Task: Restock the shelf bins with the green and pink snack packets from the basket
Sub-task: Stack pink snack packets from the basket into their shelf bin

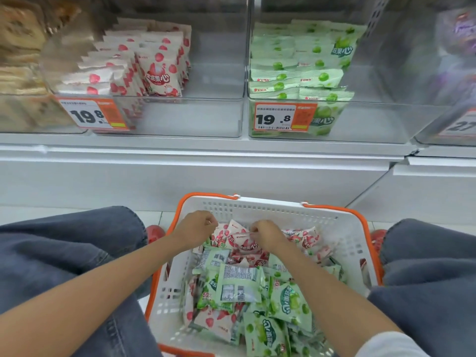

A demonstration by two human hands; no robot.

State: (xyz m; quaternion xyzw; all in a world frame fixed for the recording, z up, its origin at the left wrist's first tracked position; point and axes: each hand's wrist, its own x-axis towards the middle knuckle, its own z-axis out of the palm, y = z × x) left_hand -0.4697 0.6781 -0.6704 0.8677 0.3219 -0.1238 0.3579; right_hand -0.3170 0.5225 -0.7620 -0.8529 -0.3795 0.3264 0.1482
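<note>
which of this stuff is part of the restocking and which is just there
Job: basket, pink packets, green packets, pink bin, green bin, left hand, right hand.
Just there: tan packets, purple packets, price tags, red shoes.

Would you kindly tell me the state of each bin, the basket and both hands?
Pink bin: partly stocked, right side bare.
Green bin: partly stocked, right side bare.
Basket: part full.
Left hand: fingers curled, grip unclear.
Right hand: pinching a pink packet.
</note>
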